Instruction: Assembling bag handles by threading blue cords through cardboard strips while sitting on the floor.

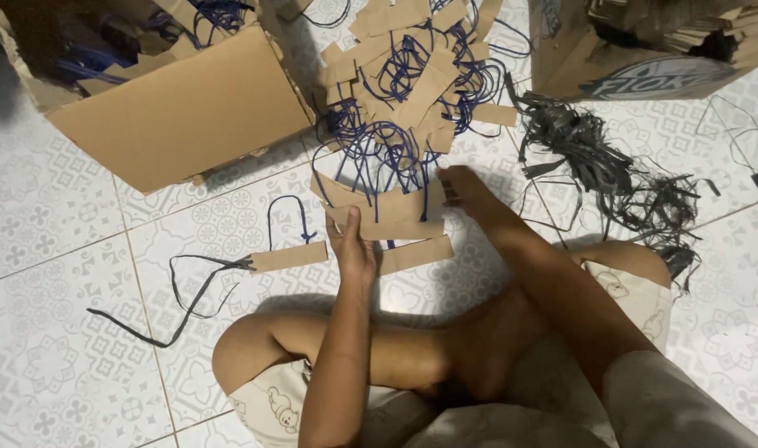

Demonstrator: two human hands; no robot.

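Crossed legs in pale printed shorts (pixel 279 406) were seen on the patterned tile floor (pixel 47 365), both hands reaching forward to a stack of brown cardboard strips (pixel 387 211).

At the stack's near left edge, the left hand (pixel 352 249) was closed on the strips, thumb on top; the right hand (pixel 466 189) was pressed against the stack's right end, fingers curled onto it. Beyond the hands, a heap of strips with blue cord loops (pixel 412 83) was piled. One single strip with a blue loop (pixel 289 255) was lying just left of the left hand, a black cord (pixel 180 294) touching it. An open cardboard box (pixel 171 108) was placed far left, shredded black strands (pixel 619 178) on the right.
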